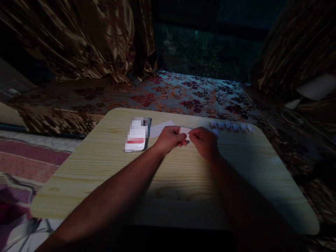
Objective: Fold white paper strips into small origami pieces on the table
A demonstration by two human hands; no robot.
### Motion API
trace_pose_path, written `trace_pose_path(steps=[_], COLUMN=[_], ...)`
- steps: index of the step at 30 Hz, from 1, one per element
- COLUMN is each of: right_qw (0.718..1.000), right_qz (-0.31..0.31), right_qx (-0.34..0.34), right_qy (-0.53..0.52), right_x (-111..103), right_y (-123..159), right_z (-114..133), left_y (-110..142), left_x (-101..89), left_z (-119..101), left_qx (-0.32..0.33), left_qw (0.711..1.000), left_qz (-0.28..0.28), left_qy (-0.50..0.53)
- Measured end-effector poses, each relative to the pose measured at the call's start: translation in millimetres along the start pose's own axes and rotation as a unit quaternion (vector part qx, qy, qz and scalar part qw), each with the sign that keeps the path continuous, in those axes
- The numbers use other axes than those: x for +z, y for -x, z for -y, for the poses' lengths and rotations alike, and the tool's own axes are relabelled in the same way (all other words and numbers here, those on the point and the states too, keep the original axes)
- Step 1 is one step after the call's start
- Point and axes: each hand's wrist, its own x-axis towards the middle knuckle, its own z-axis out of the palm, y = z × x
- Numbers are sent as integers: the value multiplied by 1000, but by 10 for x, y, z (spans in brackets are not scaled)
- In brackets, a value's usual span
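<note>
Between my two hands is a small piece of white paper [185, 131], held over the far half of the wooden table [183, 182]. My left hand [171, 137] is closed on its left part, thumb on top. The fingers of my right hand [203, 139] pinch its right edge. A flat sheet of white paper [160, 128] lies just beyond my left hand, partly covered by it. Along the far right edge stands a row of several small folded paper pieces [228, 126], and one more folded piece [215, 132] sits beside my right hand.
A pixelated phone-like object [137, 134] lies left of the paper sheet. Behind the table is a ledge with flowered cloth [194, 92], below a dark window and between curtains [112, 38]. A white cable [291, 117] lies at the right. Striped bedding [39, 150] is at the left.
</note>
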Motion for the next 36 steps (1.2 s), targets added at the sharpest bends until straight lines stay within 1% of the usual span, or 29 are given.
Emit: trace_pose_path(steps=[4,10,17,20,25,36], right_qw=[1000,999,998,998,999,998], right_qz=[0,8,1,-1,3,17], right_qx=[-17,-32,-55,-54,-46,-65], right_qy=[-2,8,-15,-22,-3,17], right_x=[-14,-28,-25,-20,-25,-33], right_y=[-8,-29,-30,-28,-31,-39], right_z=[10,51,49,47,78,150], left_y=[9,1,-7,-2,9,21], left_x=[6,-5,-9,-3,13,4], left_z=[-16,-18,-8,-17,-41,-64], left_qx=[-3,-6,-7,-6,-13,-19], left_qw=[1000,999,999,999,999,998], left_qz=[-3,10,11,7,-2,-1], left_qy=[17,35,40,38,40,58])
